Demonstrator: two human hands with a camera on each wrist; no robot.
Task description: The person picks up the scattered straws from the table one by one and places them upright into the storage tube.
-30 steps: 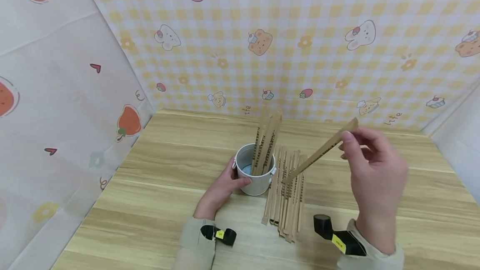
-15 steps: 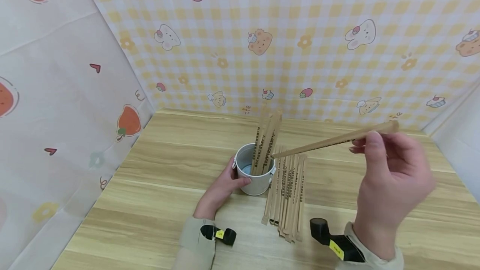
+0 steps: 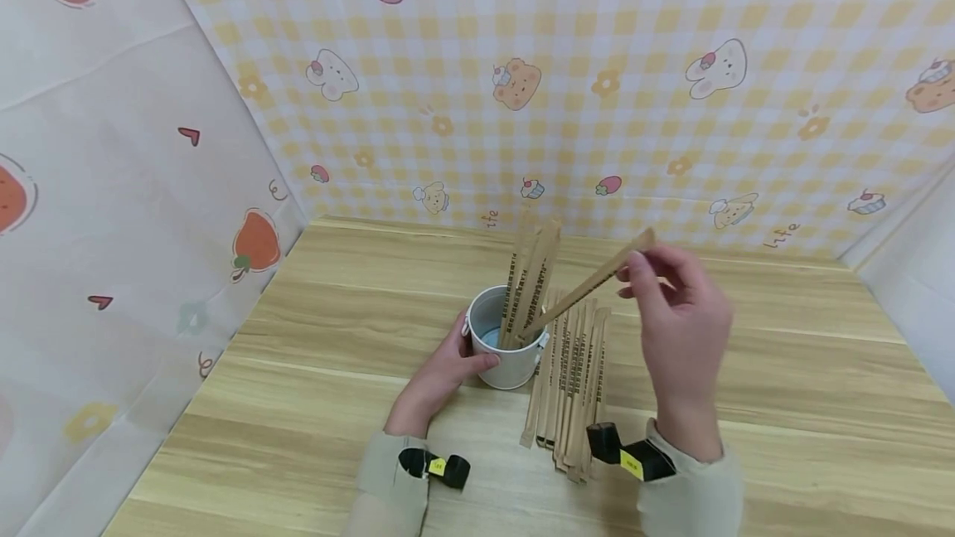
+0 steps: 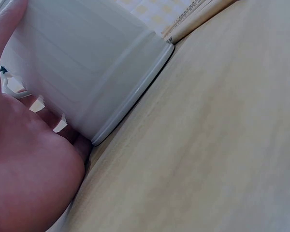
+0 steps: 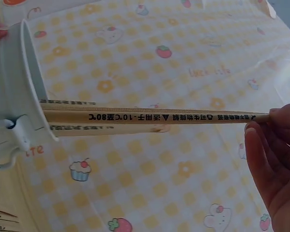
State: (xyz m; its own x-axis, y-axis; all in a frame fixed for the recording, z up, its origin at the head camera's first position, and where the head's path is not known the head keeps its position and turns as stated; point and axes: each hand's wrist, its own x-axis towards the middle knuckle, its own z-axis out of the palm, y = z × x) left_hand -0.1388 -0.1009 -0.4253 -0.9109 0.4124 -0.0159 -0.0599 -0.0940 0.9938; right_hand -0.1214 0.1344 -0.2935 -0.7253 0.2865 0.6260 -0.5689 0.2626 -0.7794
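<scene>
The left hand (image 3: 450,365) curls round the pail (image 3: 509,370); the right hand (image 3: 688,321) pinches a slanting straw (image 3: 589,284), tip inside the pail's mouth, left of the pile (image 3: 570,413). Insertion seems in hand; next calls for uprighting and lowering.

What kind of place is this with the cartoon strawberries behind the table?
Probably an indoor corner set up for filming: a yellow checked cloth hangs behind the wood-grain table, a printed white cloth stands along its left, and small black wrist cameras are being worn.
</scene>
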